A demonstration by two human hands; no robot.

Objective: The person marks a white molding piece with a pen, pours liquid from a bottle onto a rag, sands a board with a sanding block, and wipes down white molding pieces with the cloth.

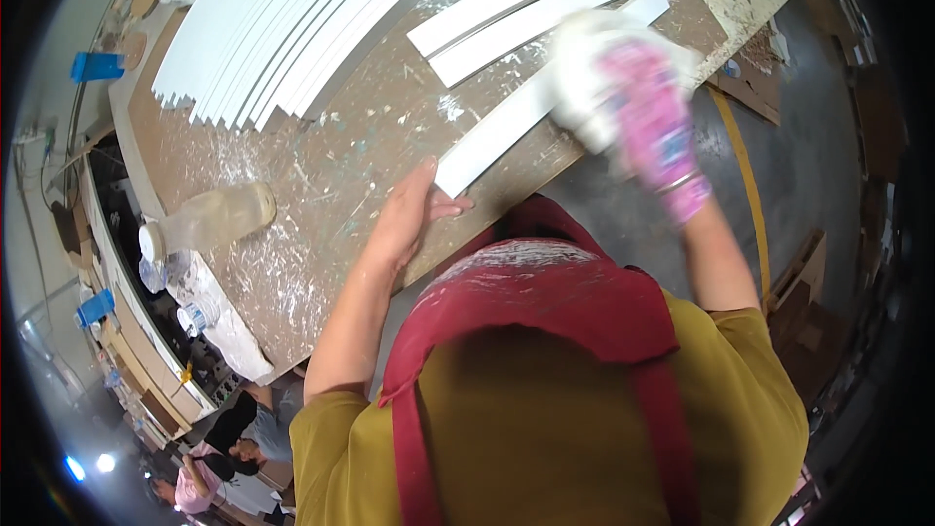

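Note:
A white strip lies slanting along the near edge of the workbench. At its near left end my bare left hand rests on the bench, thumb and fingers apart around the strip's corner. My right hand, in a pink patterned glove, presses a bunched white cloth over the strip's far part; it is blurred by motion. The cloth hides the middle of the strip, whose far end shows beyond it. Just past it lie two more white strips, side by side.
Many white strips lie in a row at the bench's far left. A clear bottle lies on its side on the paint-smeared workbench. A white-capped small bottle is near the left edge. Other people are at lower left.

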